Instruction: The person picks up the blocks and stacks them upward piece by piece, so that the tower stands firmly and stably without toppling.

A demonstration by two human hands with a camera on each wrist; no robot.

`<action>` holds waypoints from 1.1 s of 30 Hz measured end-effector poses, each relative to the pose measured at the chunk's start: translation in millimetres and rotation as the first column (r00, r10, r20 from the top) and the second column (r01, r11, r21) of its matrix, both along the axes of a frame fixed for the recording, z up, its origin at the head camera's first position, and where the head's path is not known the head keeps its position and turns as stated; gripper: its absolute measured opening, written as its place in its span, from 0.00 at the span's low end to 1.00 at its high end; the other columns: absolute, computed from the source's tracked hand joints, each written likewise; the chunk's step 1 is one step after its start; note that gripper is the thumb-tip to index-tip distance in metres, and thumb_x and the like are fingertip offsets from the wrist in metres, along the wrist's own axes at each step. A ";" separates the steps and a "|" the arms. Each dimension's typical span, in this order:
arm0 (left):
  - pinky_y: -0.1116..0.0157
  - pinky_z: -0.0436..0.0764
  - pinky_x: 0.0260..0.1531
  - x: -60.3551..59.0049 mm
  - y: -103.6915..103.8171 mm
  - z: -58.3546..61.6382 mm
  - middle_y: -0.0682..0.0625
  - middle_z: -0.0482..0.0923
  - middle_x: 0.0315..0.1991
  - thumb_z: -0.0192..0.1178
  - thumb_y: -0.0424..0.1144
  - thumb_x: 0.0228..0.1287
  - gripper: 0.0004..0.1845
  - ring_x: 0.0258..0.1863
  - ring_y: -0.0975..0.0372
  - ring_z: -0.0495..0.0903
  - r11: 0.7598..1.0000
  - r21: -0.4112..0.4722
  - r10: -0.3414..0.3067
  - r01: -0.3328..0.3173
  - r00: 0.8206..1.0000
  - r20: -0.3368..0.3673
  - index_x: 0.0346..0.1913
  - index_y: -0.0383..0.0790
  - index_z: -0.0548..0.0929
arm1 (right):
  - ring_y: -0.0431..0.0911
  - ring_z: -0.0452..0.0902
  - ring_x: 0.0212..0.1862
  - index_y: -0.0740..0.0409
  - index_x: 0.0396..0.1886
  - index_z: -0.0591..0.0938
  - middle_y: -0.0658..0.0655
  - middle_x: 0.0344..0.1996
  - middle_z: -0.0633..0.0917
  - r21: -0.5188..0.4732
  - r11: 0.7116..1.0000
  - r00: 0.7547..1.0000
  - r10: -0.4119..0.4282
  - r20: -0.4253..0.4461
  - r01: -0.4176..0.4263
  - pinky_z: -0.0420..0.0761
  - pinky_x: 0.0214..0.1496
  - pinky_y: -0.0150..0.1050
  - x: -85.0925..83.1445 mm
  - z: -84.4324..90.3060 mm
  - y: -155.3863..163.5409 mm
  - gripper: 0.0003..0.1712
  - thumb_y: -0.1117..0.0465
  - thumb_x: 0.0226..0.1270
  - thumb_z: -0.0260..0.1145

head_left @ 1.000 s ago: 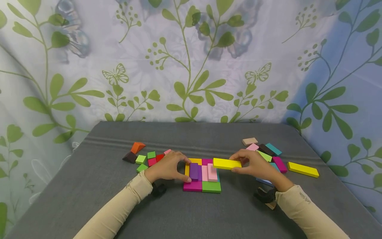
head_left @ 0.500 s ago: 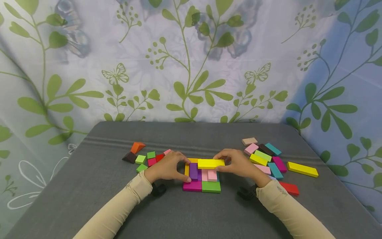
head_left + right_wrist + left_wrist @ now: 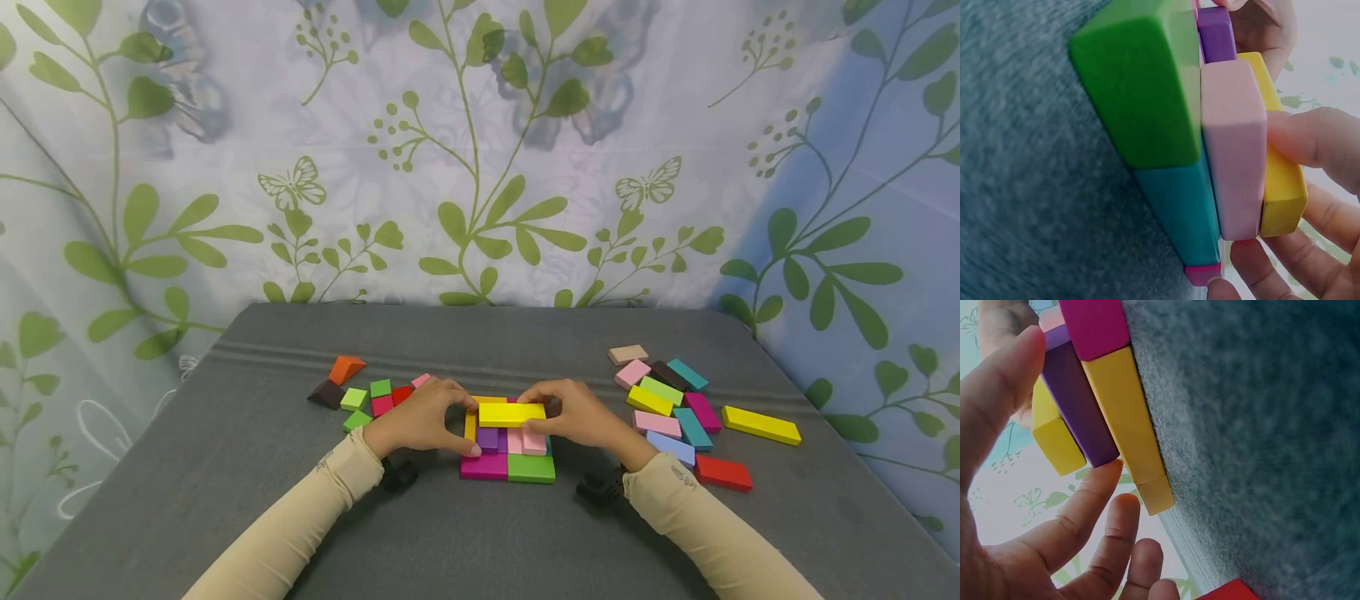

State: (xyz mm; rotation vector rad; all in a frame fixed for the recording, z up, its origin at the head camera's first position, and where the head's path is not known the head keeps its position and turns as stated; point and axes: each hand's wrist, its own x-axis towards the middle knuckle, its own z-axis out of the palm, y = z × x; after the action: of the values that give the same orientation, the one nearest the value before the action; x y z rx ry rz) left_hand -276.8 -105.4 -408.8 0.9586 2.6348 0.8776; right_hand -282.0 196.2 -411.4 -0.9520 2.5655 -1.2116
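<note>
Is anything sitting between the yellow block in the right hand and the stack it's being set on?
Nothing visible. The right hand holds the yellow block across the purple block and pink block of the stack; the left hand steadies the stack's left side.

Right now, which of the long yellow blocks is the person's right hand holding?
The long yellow block on top of the stack, pinched by the right hand. The other long yellow block lies untouched at the table's right side.
</note>
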 end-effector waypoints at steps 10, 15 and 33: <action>0.43 0.74 0.67 0.9 -0.5 1.9 0.41 0.82 0.62 0.81 0.52 0.59 0.33 0.65 0.46 0.74 1.000 -0.002 -0.001 0.001 1.000 -0.009 0.61 0.35 0.87 | 0.44 0.76 0.36 0.62 0.53 0.89 0.53 0.42 0.88 0.020 1.000 1.000 -0.016 0.004 0.016 0.79 0.39 0.36 3.8 3.5 -3.6 0.15 0.62 0.70 0.77; 0.43 0.74 0.67 1.5 -0.8 3.6 0.41 0.82 0.62 0.81 0.52 0.59 0.33 0.64 0.46 0.74 1.000 0.000 -0.002 0.002 1.000 -0.001 0.61 0.34 0.87 | 0.43 0.75 0.35 0.62 0.53 0.89 0.53 0.42 0.88 0.019 1.000 1.000 -0.021 0.002 0.021 0.78 0.38 0.36 4.2 3.7 -4.4 0.15 0.62 0.70 0.77; 0.43 0.73 0.68 1.3 -1.4 2.7 0.40 0.82 0.63 0.81 0.52 0.59 0.34 0.65 0.45 0.73 1.000 -0.005 -0.005 0.005 1.000 -0.002 0.61 0.34 0.87 | 0.54 0.83 0.52 0.65 0.62 0.85 0.63 0.57 0.88 0.006 1.000 0.999 -0.014 0.029 0.014 0.85 0.54 0.45 9.2 15.6 33.7 0.22 0.61 0.73 0.75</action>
State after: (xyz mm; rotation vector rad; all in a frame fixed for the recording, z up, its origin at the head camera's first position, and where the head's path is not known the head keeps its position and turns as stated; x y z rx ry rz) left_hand -275.4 -106.8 -406.1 0.9654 2.6341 0.8683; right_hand -272.9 229.9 -395.8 -0.9097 2.5562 -1.2122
